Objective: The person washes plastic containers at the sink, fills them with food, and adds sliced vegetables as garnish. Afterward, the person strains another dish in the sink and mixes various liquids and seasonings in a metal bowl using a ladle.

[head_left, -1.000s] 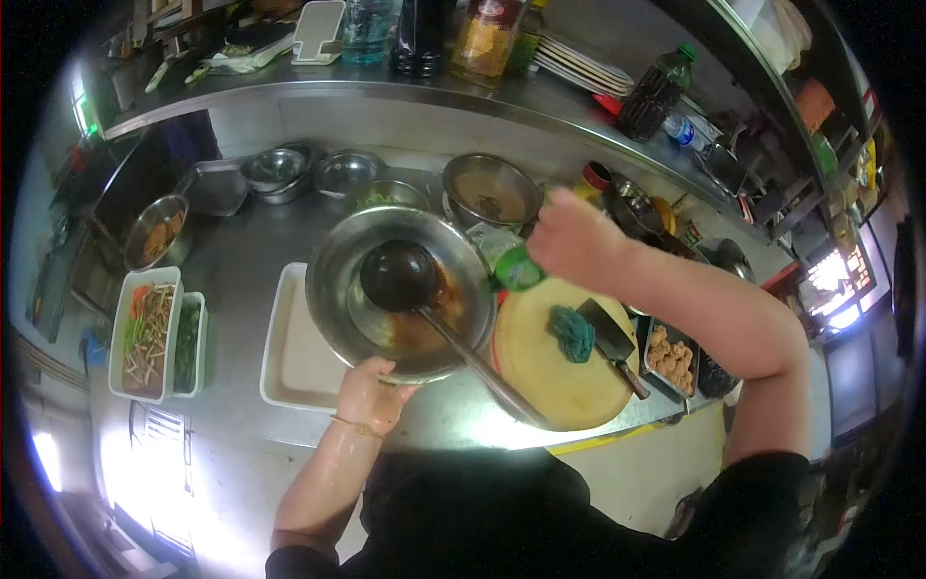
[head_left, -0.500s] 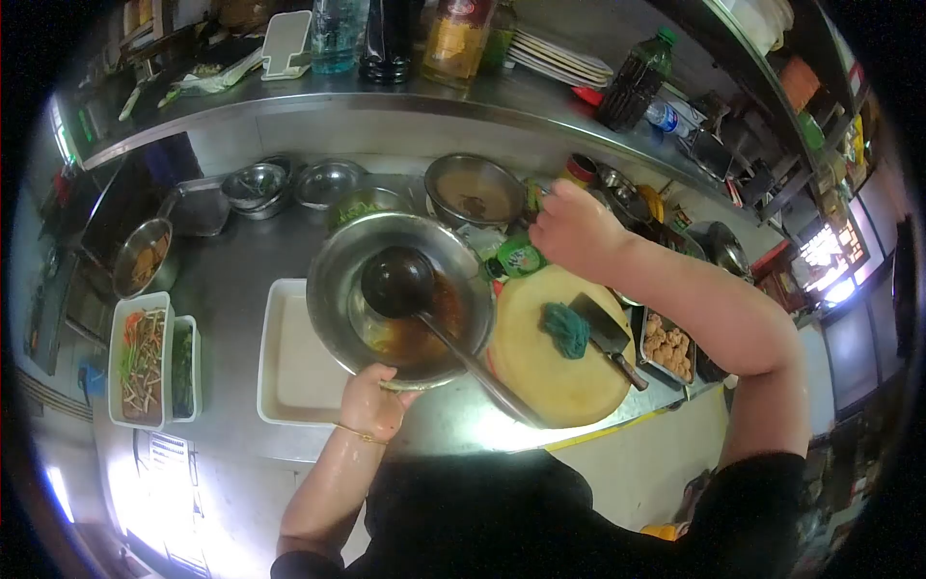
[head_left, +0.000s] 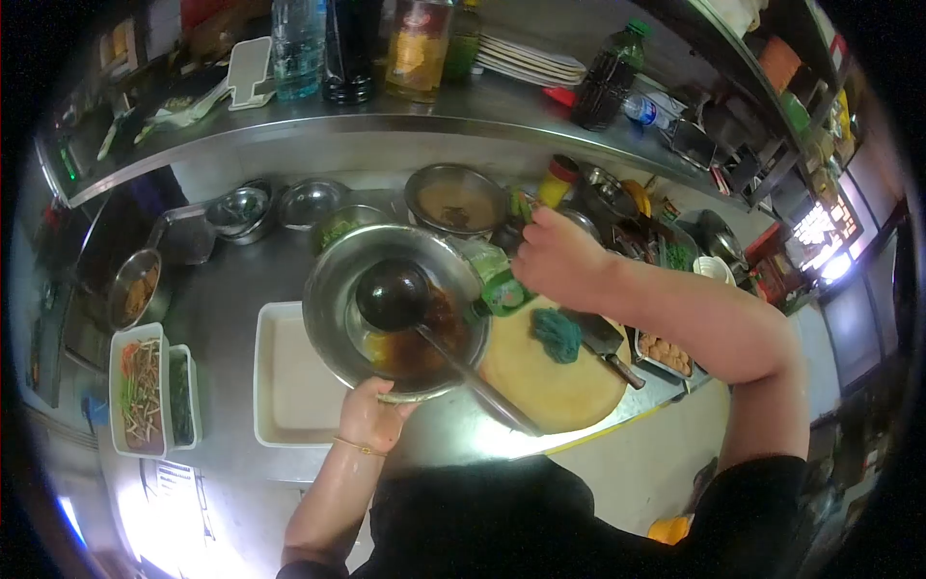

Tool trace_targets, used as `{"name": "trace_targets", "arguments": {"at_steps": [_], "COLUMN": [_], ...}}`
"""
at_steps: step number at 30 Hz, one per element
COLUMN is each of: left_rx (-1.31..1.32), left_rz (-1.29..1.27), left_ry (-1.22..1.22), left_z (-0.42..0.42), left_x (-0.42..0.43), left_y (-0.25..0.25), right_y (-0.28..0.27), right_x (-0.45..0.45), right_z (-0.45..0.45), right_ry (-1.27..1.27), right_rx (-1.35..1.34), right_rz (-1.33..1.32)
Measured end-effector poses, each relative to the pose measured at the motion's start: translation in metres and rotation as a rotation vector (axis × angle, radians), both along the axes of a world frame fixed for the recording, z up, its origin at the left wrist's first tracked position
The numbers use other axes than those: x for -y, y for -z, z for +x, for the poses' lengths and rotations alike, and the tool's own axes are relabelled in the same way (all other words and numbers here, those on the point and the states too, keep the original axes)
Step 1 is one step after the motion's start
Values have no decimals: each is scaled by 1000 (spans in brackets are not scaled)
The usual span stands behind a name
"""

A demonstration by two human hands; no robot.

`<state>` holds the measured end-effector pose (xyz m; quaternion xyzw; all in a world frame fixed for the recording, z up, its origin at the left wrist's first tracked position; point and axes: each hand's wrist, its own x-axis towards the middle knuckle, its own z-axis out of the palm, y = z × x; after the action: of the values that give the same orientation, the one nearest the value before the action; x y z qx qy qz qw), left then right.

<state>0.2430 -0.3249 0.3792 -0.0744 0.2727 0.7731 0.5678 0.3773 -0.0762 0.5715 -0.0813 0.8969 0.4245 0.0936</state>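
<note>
Head view, left hand clasping a steel bowl by its rim, ladle inside beyond that hand, right hand wrapped round a tipped green bottle, neck at the bowl's edge.

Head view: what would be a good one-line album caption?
Left hand grips a bowl with a ladle in it; right hand holds a green bottle tilted at the bowl's rim.

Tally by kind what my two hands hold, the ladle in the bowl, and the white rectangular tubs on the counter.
Metal bowl, in the left hand: 1
Green-labelled bottle, in the right hand: 1
Ladle: 1
White tubs: 3
Total: 6
</note>
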Motion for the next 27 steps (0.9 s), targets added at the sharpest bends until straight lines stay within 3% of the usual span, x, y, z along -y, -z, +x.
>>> {"name": "trace_targets", "arguments": {"at_steps": [3,6,9,12,15,16,18,20,23,24,27], "left_rx": [-18,-3,-12,-3,54,65,89,165,127,102,81], "left_rz": [-1,-9,28,24,-10,37,139,148,164,162,144], "left_ry": [13,15,34,51,55,60,60,55,58,45,-15], "left_z": [3,4,6,9,7,7,8,10,11,12,15], "left_x": [-4,-7,-17,-19,-18,-16,-14,-12,-9,-8,-8], "left_y": [-2,0,-6,-10,-14,-17,-30,-44,-57,-60,-56], "right_y": [-4,-7,-2,-4,-7,-2,25,32,-2,-22,-82], "right_x": [-25,-22,-16,-35,-42,-47,-62,-49,-55,-63,-90], "right_z": [5,10,21,26,40,47,60,55,27,14,-43], "right_ry": [-22,125,44,214,567,675,537,605,562,327,-9], "right_rx": [-145,23,-37,-69,-180,-216,-309,-492,-899,-962,-1238], "right_rz": [103,105,16,-53,-483,-754,-1310,-2131,-2299,-2253,-2112]}}
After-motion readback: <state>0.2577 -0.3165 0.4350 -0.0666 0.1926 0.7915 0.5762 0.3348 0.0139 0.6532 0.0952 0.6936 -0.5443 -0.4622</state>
